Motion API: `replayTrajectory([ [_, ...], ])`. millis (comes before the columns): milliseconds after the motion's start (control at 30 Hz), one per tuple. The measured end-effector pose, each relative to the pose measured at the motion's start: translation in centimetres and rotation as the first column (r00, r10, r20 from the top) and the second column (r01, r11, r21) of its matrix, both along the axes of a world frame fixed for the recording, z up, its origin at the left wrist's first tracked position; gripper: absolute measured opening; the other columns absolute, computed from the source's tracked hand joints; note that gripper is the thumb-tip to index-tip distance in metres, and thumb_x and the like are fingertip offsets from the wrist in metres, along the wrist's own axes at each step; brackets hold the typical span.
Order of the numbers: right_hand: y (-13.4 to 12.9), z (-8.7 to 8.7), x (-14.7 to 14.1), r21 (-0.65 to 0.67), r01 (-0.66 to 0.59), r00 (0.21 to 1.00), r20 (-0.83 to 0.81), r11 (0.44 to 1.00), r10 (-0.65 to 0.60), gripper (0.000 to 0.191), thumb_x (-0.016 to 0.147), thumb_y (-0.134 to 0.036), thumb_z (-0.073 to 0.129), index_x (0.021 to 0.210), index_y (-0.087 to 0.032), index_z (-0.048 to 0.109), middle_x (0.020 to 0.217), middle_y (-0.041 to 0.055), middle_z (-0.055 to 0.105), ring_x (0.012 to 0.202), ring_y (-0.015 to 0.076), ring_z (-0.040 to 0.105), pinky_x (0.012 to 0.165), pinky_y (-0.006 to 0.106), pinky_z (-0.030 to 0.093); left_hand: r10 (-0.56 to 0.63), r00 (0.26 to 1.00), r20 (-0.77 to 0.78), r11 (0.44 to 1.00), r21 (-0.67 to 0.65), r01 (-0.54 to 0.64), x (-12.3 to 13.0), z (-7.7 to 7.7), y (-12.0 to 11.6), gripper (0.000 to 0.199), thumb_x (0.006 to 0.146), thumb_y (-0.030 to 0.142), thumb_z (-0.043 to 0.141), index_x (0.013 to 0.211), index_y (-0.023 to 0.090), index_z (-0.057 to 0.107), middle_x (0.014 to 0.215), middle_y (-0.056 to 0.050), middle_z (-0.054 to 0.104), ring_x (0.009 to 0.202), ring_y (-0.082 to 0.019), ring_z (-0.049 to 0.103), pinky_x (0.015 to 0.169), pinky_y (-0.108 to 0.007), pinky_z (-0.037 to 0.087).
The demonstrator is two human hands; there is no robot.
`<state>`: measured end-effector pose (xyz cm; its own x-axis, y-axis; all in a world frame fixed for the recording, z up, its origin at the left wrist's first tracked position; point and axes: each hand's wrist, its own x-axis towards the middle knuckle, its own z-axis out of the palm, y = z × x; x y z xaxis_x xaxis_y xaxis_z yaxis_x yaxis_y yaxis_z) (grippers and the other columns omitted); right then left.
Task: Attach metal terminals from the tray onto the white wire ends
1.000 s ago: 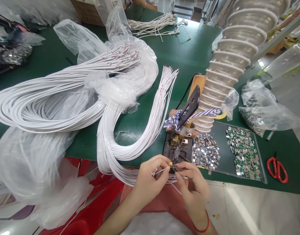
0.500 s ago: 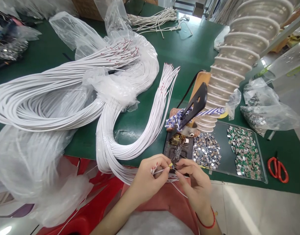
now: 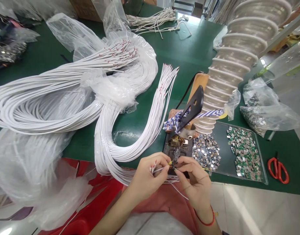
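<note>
My left hand (image 3: 148,174) is closed around a few white cables (image 3: 158,170) whose red-marked ends poke out above the palm. A small yellow bit shows at its fingertips. Opposite it, my right hand (image 3: 196,182) pinches at the same spot; whatever tiny part sits between thumb and finger is too small to make out. Both sets of fingertips nearly meet at the front edge of a dark fixture (image 3: 167,149), which carries a black perforated lever (image 3: 192,109) and a blue-and-white cord (image 3: 173,122).
Bundles of white cable (image 3: 130,153) lie at left, partly wrapped in plastic. A glass tray (image 3: 225,156) holds metal connectors (image 3: 206,151) and connectors with green boards (image 3: 246,153). Red scissors (image 3: 278,170) lie at the right edge. A ribbed hose (image 3: 228,71) comes down behind the fixture.
My hands hold nearly the same place, with the fingertips shifted slightly at the fixture's front edge. The whole view has moved a little; the things on the table stay put.
</note>
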<state>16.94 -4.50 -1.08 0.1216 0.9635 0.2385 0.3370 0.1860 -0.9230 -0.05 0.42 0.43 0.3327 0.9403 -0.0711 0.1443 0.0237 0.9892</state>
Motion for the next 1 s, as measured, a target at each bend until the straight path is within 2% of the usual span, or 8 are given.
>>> replayTrajectory([
  [167,0.3,0.5,-0.4,0.045,0.004,1.000,0.015,0.999,-0.005,0.017,0.089,-0.008,0.069,0.080,-0.023,0.071,0.092,0.0061,0.078,0.084,0.0198,0.076,0.074,0.030,0.064,0.034,0.998,0.053,0.999,-0.042,-0.031,0.0,-0.2,-0.1,0.022,0.084,0.016,0.059,0.062,0.017,0.064,0.078,-0.005,0.071,0.065,-0.014,0.061,0.059,-0.023,0.045],
  [367,0.3,0.3,-0.6,0.040,0.009,1.000,0.009,0.999,-0.009,0.018,0.090,-0.008,0.069,0.080,-0.023,0.072,0.093,0.0049,0.078,0.084,0.0188,0.076,0.075,0.029,0.064,0.054,0.994,0.097,0.991,-0.126,-0.041,-0.1,-0.7,-0.4,0.020,0.084,0.019,0.063,0.064,0.017,0.067,0.080,-0.006,0.073,0.070,-0.016,0.065,0.064,-0.024,0.049],
  [633,-0.1,-0.3,-0.3,0.033,-0.007,1.000,0.009,0.999,0.007,0.017,0.087,-0.007,0.071,0.081,-0.023,0.073,0.094,0.0057,0.079,0.085,0.0194,0.077,0.076,0.028,0.064,0.056,0.996,0.064,0.986,-0.158,-0.045,-0.1,-1.2,-0.6,0.021,0.082,0.022,0.062,0.062,0.017,0.065,0.079,-0.008,0.073,0.068,-0.017,0.064,0.060,-0.025,0.046],
  [900,-1.3,-1.2,-0.1,-0.043,-0.030,0.999,-0.029,0.999,0.029,0.012,0.093,-0.014,0.069,0.085,-0.023,0.072,0.097,0.0068,0.076,0.091,0.0202,0.075,0.078,0.030,0.063,0.029,0.999,0.017,0.991,-0.134,-0.026,-0.2,-1.5,-1.2,0.021,0.081,0.021,0.060,0.061,0.018,0.063,0.077,-0.007,0.072,0.071,-0.018,0.066,0.063,-0.026,0.048],
  [1000,-1.8,-1.3,0.4,-0.032,-0.009,0.998,-0.060,0.999,0.007,0.011,0.096,-0.017,0.067,0.087,-0.023,0.071,0.098,0.0073,0.075,0.093,0.0208,0.074,0.079,0.031,0.062,-0.007,1.000,0.023,0.994,-0.108,0.009,-0.5,-1.5,-1.8,0.022,0.082,0.020,0.060,0.061,0.018,0.061,0.076,-0.006,0.071,0.068,-0.017,0.064,0.062,-0.025,0.047],
])
